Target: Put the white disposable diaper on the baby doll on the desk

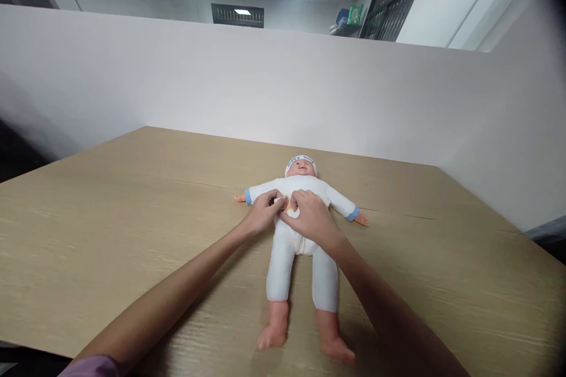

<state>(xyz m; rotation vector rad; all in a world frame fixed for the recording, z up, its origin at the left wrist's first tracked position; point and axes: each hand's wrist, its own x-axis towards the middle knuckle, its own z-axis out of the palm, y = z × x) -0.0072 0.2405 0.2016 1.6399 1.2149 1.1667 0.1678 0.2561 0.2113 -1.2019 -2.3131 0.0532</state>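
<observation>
A baby doll (pixel 283 259) in a white romper with blue cuffs and a white cap lies on its back on the wooden table (pixel 110 218), head away from me, arms spread, bare feet toward me. My left hand (pixel 262 214) pinches the romper fabric at the doll's chest. My right hand (pixel 309 215) meets it from the other side, fingers curled and gripping the same front of the garment. A small yellow patch shows between my fingers.
A white partition wall (pixel 221 82) runs along the table's far edge and its right side. The table's left edge drops off to a dark floor (pixel 17 153). Ceiling lights and a dark window are beyond the partition.
</observation>
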